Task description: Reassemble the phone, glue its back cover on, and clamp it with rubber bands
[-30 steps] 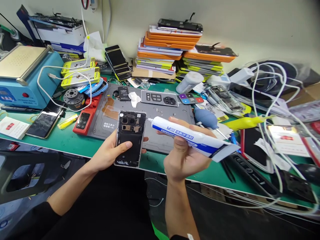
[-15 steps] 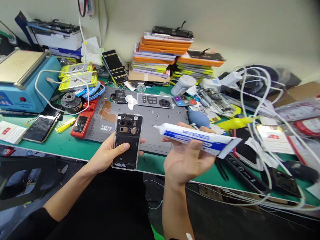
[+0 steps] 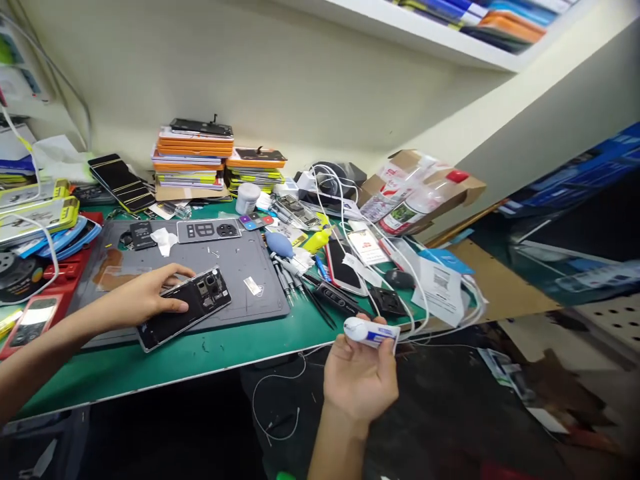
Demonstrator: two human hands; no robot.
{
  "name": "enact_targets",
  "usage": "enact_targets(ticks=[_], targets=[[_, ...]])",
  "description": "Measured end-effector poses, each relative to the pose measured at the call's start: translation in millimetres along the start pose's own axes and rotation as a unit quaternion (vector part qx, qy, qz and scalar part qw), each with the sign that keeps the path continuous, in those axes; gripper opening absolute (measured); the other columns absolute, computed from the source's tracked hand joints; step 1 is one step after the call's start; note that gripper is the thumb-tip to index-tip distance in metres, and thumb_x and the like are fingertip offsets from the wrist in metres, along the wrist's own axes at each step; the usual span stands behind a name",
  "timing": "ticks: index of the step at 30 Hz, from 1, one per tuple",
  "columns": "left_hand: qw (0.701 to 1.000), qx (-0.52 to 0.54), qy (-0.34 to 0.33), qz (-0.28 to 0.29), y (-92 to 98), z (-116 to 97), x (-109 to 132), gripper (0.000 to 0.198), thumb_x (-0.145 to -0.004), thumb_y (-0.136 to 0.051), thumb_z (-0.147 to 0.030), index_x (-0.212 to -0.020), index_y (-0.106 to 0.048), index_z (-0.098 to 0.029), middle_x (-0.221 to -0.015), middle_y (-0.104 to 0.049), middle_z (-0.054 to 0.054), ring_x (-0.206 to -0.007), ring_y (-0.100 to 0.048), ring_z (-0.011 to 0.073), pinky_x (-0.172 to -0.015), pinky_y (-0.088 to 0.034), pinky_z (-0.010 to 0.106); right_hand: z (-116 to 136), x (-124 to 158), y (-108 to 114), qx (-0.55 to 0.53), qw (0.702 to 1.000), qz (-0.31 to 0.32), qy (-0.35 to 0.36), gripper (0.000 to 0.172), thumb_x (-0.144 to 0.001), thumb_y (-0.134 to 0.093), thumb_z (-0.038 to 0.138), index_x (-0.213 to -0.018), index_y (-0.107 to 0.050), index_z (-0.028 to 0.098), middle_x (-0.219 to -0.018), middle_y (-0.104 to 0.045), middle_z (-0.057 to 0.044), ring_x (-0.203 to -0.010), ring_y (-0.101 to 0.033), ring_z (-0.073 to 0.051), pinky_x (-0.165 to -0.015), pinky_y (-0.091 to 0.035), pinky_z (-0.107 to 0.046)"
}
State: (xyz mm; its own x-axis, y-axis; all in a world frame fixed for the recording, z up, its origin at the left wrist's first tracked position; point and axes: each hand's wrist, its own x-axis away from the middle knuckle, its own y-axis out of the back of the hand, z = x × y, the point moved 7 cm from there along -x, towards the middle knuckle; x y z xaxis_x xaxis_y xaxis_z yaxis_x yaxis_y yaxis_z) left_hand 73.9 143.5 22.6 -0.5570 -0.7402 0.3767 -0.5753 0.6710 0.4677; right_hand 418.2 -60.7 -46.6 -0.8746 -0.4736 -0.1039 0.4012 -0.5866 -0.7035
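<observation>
A phone (image 3: pixel 193 313) without its back cover, its dark inside and camera lenses facing up, is gripped by my left hand (image 3: pixel 150 297). It is tilted over the front part of the grey work mat (image 3: pixel 270 310); I cannot tell whether it touches the mat. My right hand (image 3: pixel 360 383), out past the table's front edge, has its fingers wrapped round a white and blue squeeze tube (image 3: pixel 371 332). The tube's end points toward me. On the mat lie a silver back cover with camera cut-outs (image 3: pixel 204 231), a black battery (image 3: pixel 143 235) and a crumpled white tissue (image 3: pixel 165 241).
Right of the mat are a blue air blower (image 3: pixel 279 245), screwdrivers (image 3: pixel 290 277), a black pen-shaped tool (image 3: pixel 337 297) and white cables (image 3: pixel 420 293). Stacked orange boxes (image 3: pixel 193 155) stand against the wall. Large bottles (image 3: pixel 407 207) sit at the back right. A shelf (image 3: pixel 450 50) hangs above.
My view has swung right. The phone has turned from upright to slanted, out over the mat. My right hand has moved away from the phone, and the tube has turned end-on.
</observation>
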Motion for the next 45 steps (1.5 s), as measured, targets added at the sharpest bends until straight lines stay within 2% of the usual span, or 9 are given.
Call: enact_targets(ticks=[7,11,15,18,23,26,31,37,45], targets=[[0.970,-0.207,-0.088,-0.095,15.0,4,-4,0.051,-0.079,-0.084,-0.056,-0.123,-0.080,-0.030,-0.118,-0.079,0.011,-0.099,-0.077,0.0377,-0.084,-0.060,0.043,2,-2,39,0.006,0.998,-0.064,-0.012,0.028,-0.092,-0.079,0.036,-0.114,-0.080,0.020,-0.103,-0.084,-0.005,-0.079,-0.076,-0.015,-0.062,-0.065,-0.024],[0.916,-0.205,-0.251,-0.237,17.9,-44,10,0.045,-0.080,-0.086,-0.059,-0.116,-0.083,-0.032,-0.096,-0.074,0.007,-0.092,-0.073,0.0340,-0.085,-0.060,0.041,5,-8,53,0.001,0.996,-0.084,-0.008,0.027,-0.093,-0.077,0.035,-0.114,-0.079,0.019,-0.103,-0.083,-0.006,-0.078,-0.075,-0.015,-0.060,-0.065,-0.024],[0.868,-0.367,-0.305,-0.138,-47.9,-138,-31,0.031,-0.104,-0.061,-0.043,-0.107,-0.083,-0.022,-0.106,-0.076,0.011,-0.099,-0.071,0.0308,-0.098,-0.055,0.045,3,-19,53,-0.014,0.996,-0.092,-0.011,0.031,-0.090,-0.081,0.037,-0.115,-0.078,0.019,-0.104,-0.083,-0.006,-0.072,-0.071,-0.010,-0.060,-0.061,-0.018],[0.832,-0.448,-0.309,-0.106,-103.1,-199,-89,0.024,-0.103,-0.066,-0.031,-0.098,-0.081,-0.013,-0.107,-0.077,0.019,-0.107,-0.070,0.0333,-0.099,-0.052,0.045,-1,-27,44,-0.022,0.996,-0.082,-0.012,0.031,-0.091,-0.084,0.041,-0.113,-0.077,0.020,-0.103,-0.083,-0.004,-0.073,-0.072,-0.009,-0.065,-0.063,-0.017],[0.847,-0.430,-0.294,-0.111,-154.1,-235,-162,0.006,-0.084,-0.080,-0.007,-0.080,-0.076,-0.009,-0.092,-0.078,0.022,-0.101,-0.073,0.0360,-0.092,-0.050,0.043,4,-31,24,-0.006,0.998,-0.064,-0.003,0.035,-0.092,-0.083,0.046,-0.115,-0.074,0.022,-0.112,-0.083,-0.006,-0.075,-0.073,-0.011,-0.066,-0.066,-0.023],[0.856,-0.394,-0.308,-0.129,-153.3,-243,-164,0.017,-0.090,-0.061,0.002,-0.087,-0.075,-0.008,-0.095,-0.078,0.023,-0.100,-0.074,0.0332,-0.092,-0.049,0.043,12,-28,16,-0.003,0.998,-0.067,0.005,0.037,-0.088,-0.088,0.041,-0.118,-0.072,0.023,-0.113,-0.083,-0.005,-0.077,-0.074,-0.012,-0.067,-0.066,-0.024],[0.864,-0.304,-0.347,-0.201,-108.5,-266,-128,0.030,-0.106,-0.046,-0.014,-0.129,-0.061,-0.003,-0.111,-0.075,0.022,-0.094,-0.071,0.0277,-0.086,-0.051,0.041,23,-28,2,0.002,0.998,-0.059,0.036,0.039,-0.090,-0.085,0.041,-0.121,-0.070,0.025,-0.122,-0.082,-0.007,-0.076,-0.072,-0.011,-0.067,-0.064,-0.026],[0.932,-0.034,-0.347,-0.100,-81.9,-221,-69,0.022,-0.099,-0.064,-0.027,-0.117,-0.070,-0.015,-0.082,-0.074,0.004,-0.068,-0.068,0.0160,-0.068,-0.052,0.030,29,-13,-32,0.004,0.998,-0.007,0.059,0.039,-0.094,-0.079,0.042,-0.128,-0.068,0.027,-0.127,-0.080,-0.008,-0.071,-0.068,-0.012,-0.063,-0.062,-0.027],[0.959,0.185,-0.200,-0.071,-81.1,-119,35,0.032,-0.103,-0.064,-0.040,-0.118,-0.086,-0.021,-0.116,-0.084,0.007,-0.103,-0.075,0.0241,-0.093,-0.061,0.033,5,43,-88,0.012,0.996,0.088,-0.007,0.036,-0.095,-0.078,0.042,-0.124,-0.063,0.026,-0.115,-0.082,-0.008,-0.068,-0.072,-0.015,-0.058,-0.064,-0.031]])
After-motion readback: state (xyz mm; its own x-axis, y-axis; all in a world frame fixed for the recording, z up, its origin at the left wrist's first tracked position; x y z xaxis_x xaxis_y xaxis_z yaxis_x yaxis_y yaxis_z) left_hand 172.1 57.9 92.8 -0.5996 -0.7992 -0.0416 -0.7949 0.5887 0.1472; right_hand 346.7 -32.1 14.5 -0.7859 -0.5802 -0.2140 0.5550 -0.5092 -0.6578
